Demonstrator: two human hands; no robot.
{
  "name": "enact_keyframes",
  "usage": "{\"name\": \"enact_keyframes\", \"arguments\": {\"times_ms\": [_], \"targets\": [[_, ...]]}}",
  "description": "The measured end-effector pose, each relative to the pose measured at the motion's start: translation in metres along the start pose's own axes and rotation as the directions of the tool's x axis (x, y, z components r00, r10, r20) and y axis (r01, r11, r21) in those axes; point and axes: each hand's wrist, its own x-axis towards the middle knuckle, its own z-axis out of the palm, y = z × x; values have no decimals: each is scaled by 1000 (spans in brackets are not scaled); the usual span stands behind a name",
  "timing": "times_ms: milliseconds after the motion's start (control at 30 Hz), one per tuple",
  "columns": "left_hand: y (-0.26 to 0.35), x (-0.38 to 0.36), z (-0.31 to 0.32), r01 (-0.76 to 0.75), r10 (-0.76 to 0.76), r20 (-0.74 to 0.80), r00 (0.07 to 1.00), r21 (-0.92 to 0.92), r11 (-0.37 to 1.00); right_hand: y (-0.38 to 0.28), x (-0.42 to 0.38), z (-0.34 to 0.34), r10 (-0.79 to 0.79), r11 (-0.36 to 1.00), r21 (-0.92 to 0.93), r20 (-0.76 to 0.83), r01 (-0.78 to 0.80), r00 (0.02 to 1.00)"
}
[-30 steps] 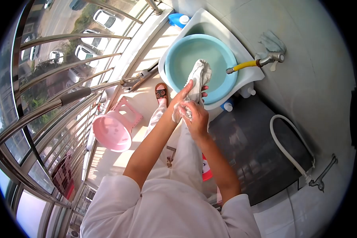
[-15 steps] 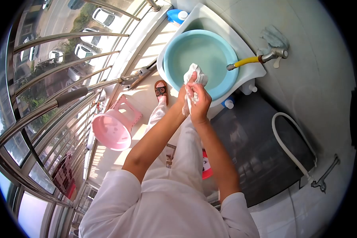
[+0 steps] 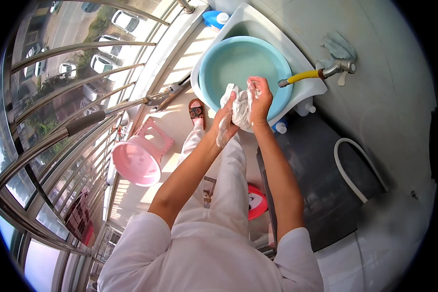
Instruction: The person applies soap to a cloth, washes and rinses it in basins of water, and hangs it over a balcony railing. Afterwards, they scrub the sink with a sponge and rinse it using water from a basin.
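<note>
A white wet cloth [image 3: 241, 111] is bunched between my hands above the near rim of a light blue basin [image 3: 204, 82]. My left hand [image 3: 224, 125] grips it from the left, thumb along the cloth and white suds on the wrist. On its right side, my right hand [image 3: 262, 100] has its palm turned towards the cloth, fingers raised and slightly bent, with suds on them. Whether the right palm touches the cloth is hard to make out. Cloudy water [image 3: 243, 61] fills the basin, which sits in a white sink [image 3: 304, 78].
A tap with a yellow hose [image 3: 304, 76] reaches over the basin; a grey rag [image 3: 339, 45] hangs above it. Blue bottles [image 3: 214, 19] stand beside the sink. A dark worktop [image 3: 311, 180] lies right, a pink basin [image 3: 136, 163] on a stool left, by metal railings [image 3: 85, 121].
My hands, clasped together on the cloth before, have moved apart. My right hand has shifted right and opened, leaving the bunched cloth in my left. A grey blur has appeared at lower right.
</note>
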Motion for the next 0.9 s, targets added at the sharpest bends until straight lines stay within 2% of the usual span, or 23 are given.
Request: {"name": "enact_keyframes", "arguments": {"times_ms": [67,133,167,200,233,267,333,367,433,467,500,533,567,600,667,700,733,767,800,833,867,900], "targets": [[7,0,-3,-82,80,38,996,52,995,-11,2,-3,-39,999,30,3,39,999],[8,-3,-15,62,-55,180,982,-34,998,-37,-17,-10,-108,993,58,54,105,993],[10,-5,-22,136,-116,255,960,-63,989,-41,-26,-11,-239,969,-22,171,246,956],[11,-7,-26,209,-170,328,929,-86,974,-34,-38,-8,-289,952,-34,233,305,929],[6,-19,-8,186,-186,157,970,18,982,-45,-49,-6,-315,942,-31,267,335,911],[10,-22,3,206,-210,59,976,68,976,-37,-68,-1,-238,971,39,298,237,925],[21,1,-24,321,-332,-11,943,284,903,-37,-91,0,-263,964,55,307,259,915],[11,5,-39,178,-191,28,981,243,953,-31,-88,0,-266,961,-1,290,278,919],[-20,0,-56,-109,99,76,992,147,983,-16,-74,-1,-263,947,-118,256,300,930],[-26,10,-69,38,5,278,961,-146,989,-10,-53,-1,-201,962,-146,184,229,962],[-28,8,-49,18,-10,77,997,-110,994,2,-29,-1,-78,979,-184,78,91,994],[-28,-3,-16,10,-20,-131,991,-73,997,10,-8,-3,87,983,-160,-35,-92,996],[-22,-14,15,-20,19,-232,973,-3,1000,9,-9,-5,107,978,-176,-18,-108,994],[-22,-7,6,-17,19,-155,988,11,1000,8,-9,-7,122,974,-192,-2,-121,992],[-11,17,-22,-25,25,4,1000,33,999,1,-47,3,-75,987,-139,39,80,996],[5,21,-25,157,-166,52,985,146,977,-13,-69,7,-114,979,-159,90,127,989],[8,19,-4,195,-134,-208,969,309,931,-9,-70,9,-153,973,-159,83,165,985],[-1,29,-30,126,-133,64,989,102,987,-6,-71,10,-192,966,-159,76,202,978],[-10,38,-58,113,-71,319,945,-116,987,4,-56,14,-118,990,-73,25,120,993],[-11,17,-19,15,-13,53,998,-37,999,20,-32,11,-153,980,-124,41,157,987],[-12,-5,22,-63,74,-206,976,61,996,13,-8,4,29,974,-225,29,-21,999],[-14,-5,15,-49,60,-213,975,59,997,16,2,5,27,977,-214,-5,-27,1000]]}}
